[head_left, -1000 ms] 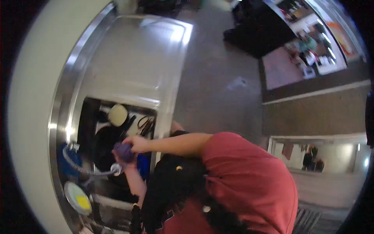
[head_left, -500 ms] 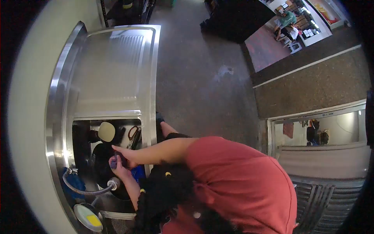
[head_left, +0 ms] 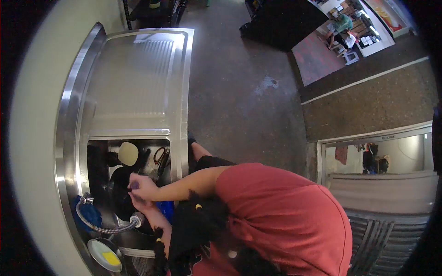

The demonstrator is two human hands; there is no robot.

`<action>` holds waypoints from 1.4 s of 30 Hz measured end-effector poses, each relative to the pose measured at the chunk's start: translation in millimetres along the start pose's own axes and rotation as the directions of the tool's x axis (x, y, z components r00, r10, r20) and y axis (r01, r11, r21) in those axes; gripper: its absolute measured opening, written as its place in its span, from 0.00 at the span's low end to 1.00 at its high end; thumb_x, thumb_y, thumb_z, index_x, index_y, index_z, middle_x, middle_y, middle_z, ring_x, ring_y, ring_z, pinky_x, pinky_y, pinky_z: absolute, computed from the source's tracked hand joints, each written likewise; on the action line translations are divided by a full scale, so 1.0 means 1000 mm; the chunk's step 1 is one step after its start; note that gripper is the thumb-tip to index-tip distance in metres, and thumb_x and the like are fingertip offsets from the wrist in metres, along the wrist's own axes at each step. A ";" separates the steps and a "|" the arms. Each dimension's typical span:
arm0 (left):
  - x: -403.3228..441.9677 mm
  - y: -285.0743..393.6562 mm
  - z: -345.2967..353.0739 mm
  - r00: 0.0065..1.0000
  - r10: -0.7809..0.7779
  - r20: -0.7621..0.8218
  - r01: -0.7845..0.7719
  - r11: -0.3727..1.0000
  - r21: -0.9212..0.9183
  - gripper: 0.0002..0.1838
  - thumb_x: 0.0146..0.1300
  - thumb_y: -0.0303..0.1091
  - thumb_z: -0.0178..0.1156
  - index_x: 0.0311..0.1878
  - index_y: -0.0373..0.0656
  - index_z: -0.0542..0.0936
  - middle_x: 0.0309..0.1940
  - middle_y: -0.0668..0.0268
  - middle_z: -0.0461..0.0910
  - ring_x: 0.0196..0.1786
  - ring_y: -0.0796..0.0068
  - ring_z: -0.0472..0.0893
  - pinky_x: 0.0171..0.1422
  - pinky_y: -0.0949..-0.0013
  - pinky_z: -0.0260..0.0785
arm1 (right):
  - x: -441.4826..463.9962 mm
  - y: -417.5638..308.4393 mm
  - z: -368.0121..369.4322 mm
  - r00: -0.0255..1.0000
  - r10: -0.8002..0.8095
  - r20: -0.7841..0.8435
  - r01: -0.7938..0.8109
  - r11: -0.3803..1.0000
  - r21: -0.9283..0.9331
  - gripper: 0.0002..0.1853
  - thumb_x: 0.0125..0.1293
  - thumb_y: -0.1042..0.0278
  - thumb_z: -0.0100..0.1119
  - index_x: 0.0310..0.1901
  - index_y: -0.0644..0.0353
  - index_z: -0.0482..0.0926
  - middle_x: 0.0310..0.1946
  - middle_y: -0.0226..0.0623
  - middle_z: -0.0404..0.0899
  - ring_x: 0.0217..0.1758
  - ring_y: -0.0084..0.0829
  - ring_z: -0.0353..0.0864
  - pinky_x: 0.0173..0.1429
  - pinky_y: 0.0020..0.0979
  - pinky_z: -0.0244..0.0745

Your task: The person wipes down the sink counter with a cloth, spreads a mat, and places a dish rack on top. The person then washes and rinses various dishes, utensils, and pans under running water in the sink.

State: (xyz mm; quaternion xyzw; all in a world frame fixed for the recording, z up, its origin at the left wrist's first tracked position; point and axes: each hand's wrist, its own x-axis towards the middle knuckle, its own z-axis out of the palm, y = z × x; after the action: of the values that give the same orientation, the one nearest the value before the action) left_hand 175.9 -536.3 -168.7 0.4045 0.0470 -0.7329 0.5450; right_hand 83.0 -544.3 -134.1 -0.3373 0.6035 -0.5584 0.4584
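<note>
My right hand (head_left: 144,186) and my left hand (head_left: 142,202) are close together over the sink basin (head_left: 175,158), both with curled fingers. A small dark purple thing (head_left: 135,185) shows in my right hand's grip; its kind is unclear. What my left hand's fingers hold is hidden. Below them lies a black, rounded pan-like vessel (head_left: 119,193). A pale cream cup or bowl (head_left: 128,153) sits in the basin's far part, beside scissors with orange-brown handles (head_left: 159,154) and a dark long tool (head_left: 146,156). The tap's spray head (head_left: 136,220) hangs by my left wrist.
A ribbed steel drainboard (head_left: 133,87) adjoins the basin. The flexible metal tap hose (head_left: 99,226) curves along the wall side, near a blue cloth-like item (head_left: 90,215). A pale dish (head_left: 99,252) holds a yellow sponge-like piece (head_left: 111,258). Another blue item (head_left: 168,210) lies under my forearms.
My right hand has closed round the purple thing, which earlier showed at my left hand's fingers. My left hand has moved slightly lower, partly behind the right. The sink's items stay put.
</note>
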 end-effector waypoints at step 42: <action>0.030 -0.008 -0.018 0.773 -0.627 0.094 -0.100 0.025 0.995 0.27 0.78 0.49 0.51 0.23 0.43 0.69 0.16 0.69 0.66 0.19 0.75 0.65 0.26 0.67 0.57 | -0.050 0.077 -0.011 -0.251 0.005 0.968 0.933 0.267 0.241 0.07 0.54 0.59 0.63 0.28 0.50 0.86 0.38 0.36 0.84 0.46 0.45 0.82 0.52 0.47 0.76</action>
State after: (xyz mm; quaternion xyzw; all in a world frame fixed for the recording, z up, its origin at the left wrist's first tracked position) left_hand 176.4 -546.7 -203.8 0.4242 -0.5268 -0.7353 -0.0427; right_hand 98.4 -482.4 -201.6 -0.9747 0.0508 -0.0529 0.2110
